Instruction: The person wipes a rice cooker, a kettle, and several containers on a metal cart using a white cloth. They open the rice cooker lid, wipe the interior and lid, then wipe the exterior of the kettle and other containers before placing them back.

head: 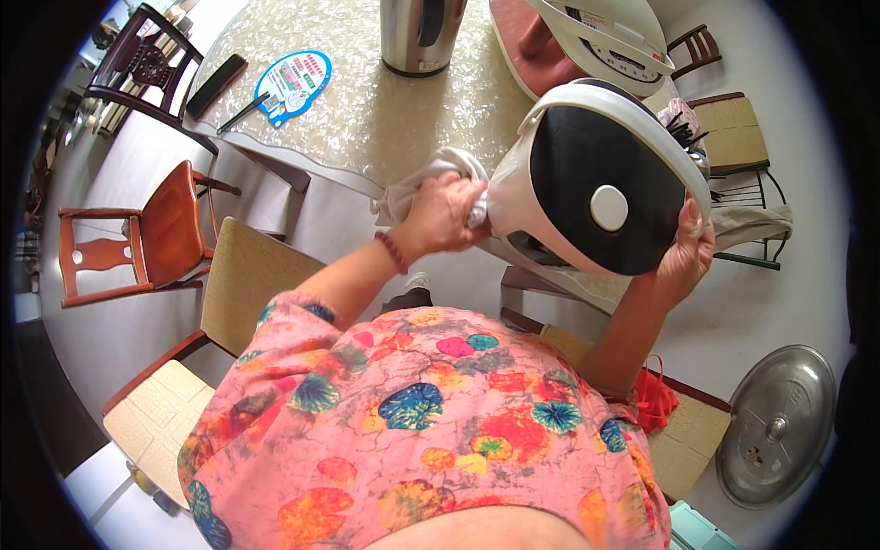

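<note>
A white rice cooker (512, 199) with a black lid panel, a round white button and a white carrying handle is tilted over the table's front edge. My left hand (447, 210) grips a pale cloth (405, 196) against the cooker's lower end. Around the far right side of the lid, my right hand (687, 254) holds the cooker near the end of its handle. Behind it, a larger pink and white appliance (619, 41) stands on the table (357, 151), with a steel kettle (421, 41) to its left. The cooker's underside is hidden.
On the table's left lie a dark phone (217, 86) and a blue-rimmed hand fan (294, 86). Chairs surround the table, including a reddish wooden one (172, 230). A red bag (653, 402) rests on a seat at right, beside a large metal lid (777, 426).
</note>
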Demonstrator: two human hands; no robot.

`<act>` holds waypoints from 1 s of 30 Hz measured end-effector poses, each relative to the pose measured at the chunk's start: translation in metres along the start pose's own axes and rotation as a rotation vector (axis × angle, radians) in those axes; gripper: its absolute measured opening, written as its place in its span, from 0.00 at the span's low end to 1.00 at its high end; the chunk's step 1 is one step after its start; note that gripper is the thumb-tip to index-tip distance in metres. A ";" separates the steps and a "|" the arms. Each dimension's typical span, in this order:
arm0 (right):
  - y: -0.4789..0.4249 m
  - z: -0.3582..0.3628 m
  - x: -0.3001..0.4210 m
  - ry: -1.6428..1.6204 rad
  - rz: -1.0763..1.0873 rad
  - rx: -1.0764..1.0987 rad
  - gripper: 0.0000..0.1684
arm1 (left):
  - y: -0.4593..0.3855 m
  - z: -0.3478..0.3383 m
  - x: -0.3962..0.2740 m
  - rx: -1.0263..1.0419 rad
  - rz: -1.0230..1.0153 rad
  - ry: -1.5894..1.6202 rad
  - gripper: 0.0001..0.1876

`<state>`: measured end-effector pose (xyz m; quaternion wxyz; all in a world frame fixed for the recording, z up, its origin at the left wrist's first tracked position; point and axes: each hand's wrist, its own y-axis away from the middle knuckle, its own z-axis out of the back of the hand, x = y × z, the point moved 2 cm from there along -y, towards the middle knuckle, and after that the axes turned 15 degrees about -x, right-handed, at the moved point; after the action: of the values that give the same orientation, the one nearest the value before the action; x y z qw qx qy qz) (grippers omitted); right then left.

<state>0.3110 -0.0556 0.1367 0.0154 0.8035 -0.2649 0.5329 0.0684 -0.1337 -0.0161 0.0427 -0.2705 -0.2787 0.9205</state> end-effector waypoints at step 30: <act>-0.040 -0.021 -0.070 0.068 0.264 0.262 0.26 | 0.045 0.009 -0.101 0.081 1.206 1.348 0.19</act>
<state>0.2905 0.0144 0.0956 -0.1504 0.7384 -0.2959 0.5870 0.1532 -0.1987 0.0143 -0.2833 -0.8505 0.0268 0.4423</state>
